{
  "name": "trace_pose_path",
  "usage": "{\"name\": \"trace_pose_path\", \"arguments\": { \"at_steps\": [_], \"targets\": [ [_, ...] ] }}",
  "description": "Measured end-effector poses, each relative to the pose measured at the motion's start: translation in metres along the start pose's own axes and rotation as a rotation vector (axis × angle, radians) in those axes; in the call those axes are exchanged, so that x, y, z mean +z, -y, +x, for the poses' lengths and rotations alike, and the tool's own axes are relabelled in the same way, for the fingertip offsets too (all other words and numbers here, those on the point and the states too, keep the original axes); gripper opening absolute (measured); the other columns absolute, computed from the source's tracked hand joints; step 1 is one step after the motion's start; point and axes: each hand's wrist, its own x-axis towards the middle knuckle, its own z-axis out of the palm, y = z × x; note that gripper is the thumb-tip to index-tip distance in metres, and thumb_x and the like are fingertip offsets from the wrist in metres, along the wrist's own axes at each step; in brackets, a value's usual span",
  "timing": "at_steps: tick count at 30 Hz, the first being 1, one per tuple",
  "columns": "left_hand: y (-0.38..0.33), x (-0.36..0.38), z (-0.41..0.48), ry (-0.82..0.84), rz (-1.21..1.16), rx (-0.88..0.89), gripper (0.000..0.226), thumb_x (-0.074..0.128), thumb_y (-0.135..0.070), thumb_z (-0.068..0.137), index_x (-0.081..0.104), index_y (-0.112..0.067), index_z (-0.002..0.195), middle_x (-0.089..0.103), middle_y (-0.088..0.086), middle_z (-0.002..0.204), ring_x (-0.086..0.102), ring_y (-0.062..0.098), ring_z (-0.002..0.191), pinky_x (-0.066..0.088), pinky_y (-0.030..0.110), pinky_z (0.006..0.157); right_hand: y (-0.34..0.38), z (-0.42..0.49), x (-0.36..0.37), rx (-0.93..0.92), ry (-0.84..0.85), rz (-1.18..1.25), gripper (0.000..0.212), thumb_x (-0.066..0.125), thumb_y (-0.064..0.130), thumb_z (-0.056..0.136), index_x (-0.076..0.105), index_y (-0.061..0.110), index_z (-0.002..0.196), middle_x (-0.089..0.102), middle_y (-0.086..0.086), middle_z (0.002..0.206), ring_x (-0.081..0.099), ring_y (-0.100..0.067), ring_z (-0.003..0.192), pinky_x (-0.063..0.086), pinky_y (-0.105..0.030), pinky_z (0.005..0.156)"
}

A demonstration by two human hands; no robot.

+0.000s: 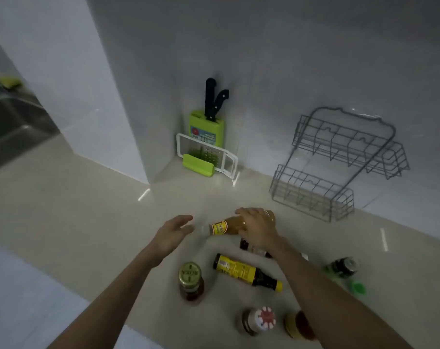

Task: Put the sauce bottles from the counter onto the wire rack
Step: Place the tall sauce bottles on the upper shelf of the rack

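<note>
While the right hand [258, 229] clasps an amber glass sauce bottle with a yellow label [229, 226], the left hand [172, 234] hovers beside its white cap, fingers spread and holding nothing.

At the centre of the frame the held bottle lies sideways just above the pale glossy table [88, 210]. Below it lie a dark bottle with a yellow label and yellow cap [244, 272] on its side, a gold-lidded jar [190, 280], a red-and-white-lidded jar [258, 321] and a green-capped bottle [344, 270]. Right of centre, the grey two-tier wire rack [339, 162] stands empty against the wall, well apart from the bottles; a green knife block [206, 127] sits in the corner.
</note>
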Motion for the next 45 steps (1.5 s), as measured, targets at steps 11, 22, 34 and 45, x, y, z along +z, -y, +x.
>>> {"name": "trace_pose_path", "arguments": {
  "at_steps": [11, 22, 34, 45],
  "targets": [
    [0.028, 0.040, 0.046, 0.049, 0.101, -0.048, 0.044, 0.042, -0.025, 0.101, 0.036, -0.015, 0.143, 0.048, 0.009, 0.143, 0.050, 0.027, 0.125, 0.039, 0.026, 0.091, -0.003, 0.045, 0.024, -0.020, 0.235, -0.304, 0.060, 0.067, 0.022, 0.081, 0.041, 0.022, 0.134, 0.049, -0.009, 0.132, 0.043, -0.033, 0.120, 0.033, -0.046, 0.103],
    [0.032, 0.044, 0.052, 0.109, 0.253, -0.013, 0.050, 0.038, -0.004, 0.098, 0.030, -0.008, 0.147, 0.036, 0.010, 0.152, 0.036, 0.027, 0.140, 0.030, 0.032, 0.111, -0.018, 0.035, 0.019, 0.045, -0.046, -0.224, 0.062, 0.070, 0.031, 0.074, 0.041, 0.028, 0.129, 0.055, -0.001, 0.122, 0.054, -0.030, 0.106, 0.047, -0.037, 0.071],
    [-0.072, 0.058, 0.097, 0.273, 0.317, 0.100, 0.052, 0.042, -0.025, 0.100, 0.026, -0.017, 0.148, 0.033, 0.007, 0.153, 0.040, 0.022, 0.134, 0.032, 0.021, 0.097, -0.040, -0.019, -0.102, 0.160, -0.945, 0.784, 0.046, 0.081, 0.041, 0.066, 0.053, 0.031, 0.102, 0.067, 0.009, 0.093, 0.066, -0.006, 0.086, 0.055, -0.027, 0.076],
    [-0.242, 0.118, 0.133, 0.354, 0.057, 0.377, 0.074, 0.046, -0.013, 0.091, 0.009, -0.028, 0.153, 0.011, -0.006, 0.161, 0.014, 0.014, 0.148, 0.013, 0.022, 0.108, -0.083, 0.009, -0.229, 0.150, -1.370, 0.748, 0.054, 0.083, 0.041, 0.068, 0.046, 0.030, 0.106, 0.062, 0.015, 0.092, 0.061, 0.003, 0.083, 0.048, -0.010, 0.076]
  ]
}}
